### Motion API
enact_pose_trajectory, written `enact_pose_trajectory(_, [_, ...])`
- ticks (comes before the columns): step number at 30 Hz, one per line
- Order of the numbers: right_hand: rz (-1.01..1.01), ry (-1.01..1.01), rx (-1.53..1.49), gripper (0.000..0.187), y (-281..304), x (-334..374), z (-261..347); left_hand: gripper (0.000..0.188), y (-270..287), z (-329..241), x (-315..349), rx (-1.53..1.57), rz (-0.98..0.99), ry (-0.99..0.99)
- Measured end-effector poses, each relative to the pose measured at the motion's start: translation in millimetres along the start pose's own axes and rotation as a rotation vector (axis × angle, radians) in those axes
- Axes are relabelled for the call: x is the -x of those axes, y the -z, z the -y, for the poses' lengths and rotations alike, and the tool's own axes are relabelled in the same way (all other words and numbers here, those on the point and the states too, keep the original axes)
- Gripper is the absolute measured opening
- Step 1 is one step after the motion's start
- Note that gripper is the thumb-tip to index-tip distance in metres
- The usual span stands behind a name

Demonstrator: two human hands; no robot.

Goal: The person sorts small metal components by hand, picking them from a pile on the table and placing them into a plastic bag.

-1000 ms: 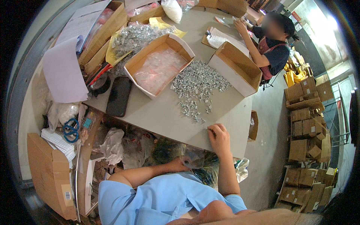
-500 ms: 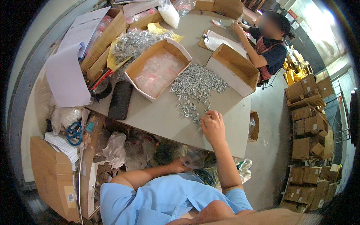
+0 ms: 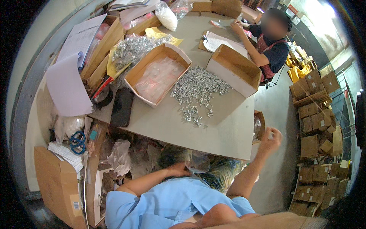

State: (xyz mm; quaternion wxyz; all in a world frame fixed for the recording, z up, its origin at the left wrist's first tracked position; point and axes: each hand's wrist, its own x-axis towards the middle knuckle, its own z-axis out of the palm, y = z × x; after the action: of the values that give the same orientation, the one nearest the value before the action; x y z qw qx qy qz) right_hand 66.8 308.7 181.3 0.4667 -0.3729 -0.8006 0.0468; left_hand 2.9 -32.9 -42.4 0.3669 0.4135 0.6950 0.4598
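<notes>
My right hand (image 3: 270, 138) is raised past the right edge of the table, with fingers curled. A small pale spot shows among the fingers, too blurred to name. Low at the table's front edge, my left hand (image 3: 179, 169) is closed on the edge of a clear plastic bag (image 3: 199, 162); its fingertips are partly hidden. On the grey table (image 3: 225, 131) lies a heap of small silver screws (image 3: 198, 87), thinning out toward me. Left of the heap stands an open carton of clear plastic bags (image 3: 158, 78). To its right is an open, seemingly empty carton (image 3: 236, 70).
A black phone (image 3: 122, 107) lies near the table's left edge. Behind it are bagged metal parts (image 3: 137, 49) and papers (image 3: 68, 91). Blue-handled scissors (image 3: 77, 143) lie lower left. Across the table a co-worker (image 3: 267, 49) sits by a clipboard (image 3: 225, 42). Stacked cartons (image 3: 314, 122) line the right.
My right hand has left the near end of the screws and swung right, beyond the table edge. My left hand stays by the clear bag. The view has shifted slightly.
</notes>
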Motion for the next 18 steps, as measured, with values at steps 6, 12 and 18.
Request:
enact_pose_trajectory(6, [0.392, 0.179, -0.423, 0.015, 32, 35, 46, 0.036, 115, -95, 9, 0.152, 0.258, 0.108])
enact_pose_trajectory(12, [1.120, 0.719, -0.827, 0.023, 50, 78, 142, 0.050, 125, -170, -4, 0.520, 0.369, -0.013])
enact_pose_trajectory(18, [1.050, 0.684, -0.748, 0.017, 58, 72, 136, 0.060, 107, -183, -23, 0.566, 0.260, -0.109])
